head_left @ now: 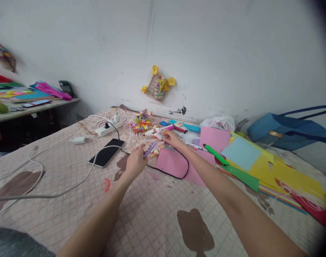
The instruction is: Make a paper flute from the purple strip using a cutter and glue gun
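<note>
My left hand is closed on a short, narrow light-purple strip, which slants up and to the right; dark marks run along it, too small to make out. Just beyond it, my right hand grips a white hot glue gun whose nozzle points left. A black cord loops from near the right hand over pink paper and back toward the power strip. Small colourful paper scraps lie beneath and between the hands.
A white power strip, a phone and a white charger lie left, with a pale cable crossing. Coloured paper sheets, a green cutter and a blue bag are right. Paper flowers stand behind.
</note>
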`<state>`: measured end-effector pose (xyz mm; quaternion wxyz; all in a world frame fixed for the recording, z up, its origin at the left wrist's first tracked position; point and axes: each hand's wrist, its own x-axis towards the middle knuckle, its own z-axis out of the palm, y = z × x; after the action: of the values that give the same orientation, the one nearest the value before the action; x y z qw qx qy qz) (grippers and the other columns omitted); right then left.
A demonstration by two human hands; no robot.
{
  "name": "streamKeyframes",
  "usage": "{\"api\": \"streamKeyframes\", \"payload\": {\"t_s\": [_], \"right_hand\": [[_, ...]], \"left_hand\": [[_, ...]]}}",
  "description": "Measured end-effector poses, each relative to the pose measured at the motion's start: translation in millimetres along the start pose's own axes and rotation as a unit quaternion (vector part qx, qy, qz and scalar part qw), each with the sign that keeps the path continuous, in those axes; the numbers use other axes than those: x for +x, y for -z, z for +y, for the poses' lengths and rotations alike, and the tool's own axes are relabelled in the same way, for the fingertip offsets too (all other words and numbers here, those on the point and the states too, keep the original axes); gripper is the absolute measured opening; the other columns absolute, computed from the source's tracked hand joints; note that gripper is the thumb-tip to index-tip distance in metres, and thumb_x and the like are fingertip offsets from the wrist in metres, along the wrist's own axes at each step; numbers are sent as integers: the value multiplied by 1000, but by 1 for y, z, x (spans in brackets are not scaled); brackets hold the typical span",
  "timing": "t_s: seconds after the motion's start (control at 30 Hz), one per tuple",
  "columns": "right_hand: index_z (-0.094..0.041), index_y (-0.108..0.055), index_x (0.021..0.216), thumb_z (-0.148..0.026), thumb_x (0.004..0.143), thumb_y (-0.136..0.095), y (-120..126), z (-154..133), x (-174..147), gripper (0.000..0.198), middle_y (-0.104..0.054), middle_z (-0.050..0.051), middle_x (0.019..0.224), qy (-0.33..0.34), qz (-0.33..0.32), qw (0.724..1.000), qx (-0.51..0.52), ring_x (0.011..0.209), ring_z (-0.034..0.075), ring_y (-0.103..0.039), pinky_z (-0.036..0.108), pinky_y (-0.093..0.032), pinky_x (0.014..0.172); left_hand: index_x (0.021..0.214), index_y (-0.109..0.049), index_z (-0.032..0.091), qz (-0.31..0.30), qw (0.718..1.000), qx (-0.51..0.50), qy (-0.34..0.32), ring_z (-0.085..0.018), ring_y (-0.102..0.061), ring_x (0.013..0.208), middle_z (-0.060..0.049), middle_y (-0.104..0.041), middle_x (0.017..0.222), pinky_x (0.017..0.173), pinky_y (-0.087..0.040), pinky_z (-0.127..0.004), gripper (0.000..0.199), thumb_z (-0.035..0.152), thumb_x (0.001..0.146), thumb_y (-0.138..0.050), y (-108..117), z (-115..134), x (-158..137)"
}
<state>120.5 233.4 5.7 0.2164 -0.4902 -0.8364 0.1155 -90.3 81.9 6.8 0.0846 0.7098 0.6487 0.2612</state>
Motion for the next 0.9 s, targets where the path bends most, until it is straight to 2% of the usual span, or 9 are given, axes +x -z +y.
{"api": "streamKeyframes", "payload": {"t_s": [0.2,0.33,0.4,0.47,0.57,0.67,0.73,0.8,0.9], "right_hand": [[-16,-54,116,-31,90,-54,28,4,-72,30,-58,8,116,-30,13,997,75,96,19,-60,40,-52,80],[-17,-59,105,-36,92,-46,54,6,-138,27,-65,5,95,-46,46,992,109,71,14,-63,27,-52,59],[-17,-59,104,-38,92,-42,67,9,-171,29,-66,5,85,-59,68,990,111,67,15,-63,24,-48,49],[-17,-59,101,-39,91,-41,76,13,-201,30,-64,5,75,-70,89,988,101,64,15,-63,23,-46,46],[-17,-60,97,-37,90,-43,81,18,-238,26,-64,4,73,-76,103,989,68,62,16,-62,25,-49,51],[-19,-61,93,-30,87,-47,76,17,-263,18,-66,6,84,-60,93,994,20,68,17,-62,29,-51,58],[-21,-60,94,-24,83,-53,69,12,-272,14,-65,7,94,-37,81,996,-15,86,21,-62,36,-52,74],[-22,-60,97,-19,77,-57,60,5,-274,20,-63,7,103,-11,65,997,-47,102,24,-57,42,-46,89],[-23,-59,99,-13,75,-56,49,-3,-269,26,-62,6,106,16,50,995,-90,106,25,-55,45,-44,93]], "left_hand": [[118,-46,17,12,998,63,-10,-23,-57,97,-10,-62,104,80,-44,-32,45,6,75,-50,-6,5,6],[117,-47,15,26,995,99,-5,-27,-55,103,-12,-60,104,85,-42,-37,43,5,76,-48,-6,6,8],[116,-48,14,30,994,109,0,-28,-55,102,-14,-60,104,86,-42,-39,40,6,77,-49,-4,6,9],[114,-49,14,36,993,114,-1,-30,-54,103,-15,-59,104,87,-41,-42,36,9,78,-51,-2,6,9],[113,-50,15,42,993,105,-31,-32,-49,110,-16,-55,112,91,-39,-47,33,14,80,-53,-1,11,6],[105,-56,17,-8,990,70,-125,-25,-53,105,-11,-58,108,90,-42,-38,24,16,81,-54,-4,21,-1],[95,-60,19,-66,976,43,-204,-19,-57,98,-6,-62,100,88,-44,-30,18,13,78,-57,-8,28,-8],[89,-61,19,-107,959,26,-263,-18,-57,97,-4,-62,96,88,-44,-27,20,8,73,-59,-13,33,-13],[87,-62,17,-128,945,20,-300,-20,-56,97,-6,-61,93,88,-43,-32,23,2,70,-56,-18,34,-16]]}}
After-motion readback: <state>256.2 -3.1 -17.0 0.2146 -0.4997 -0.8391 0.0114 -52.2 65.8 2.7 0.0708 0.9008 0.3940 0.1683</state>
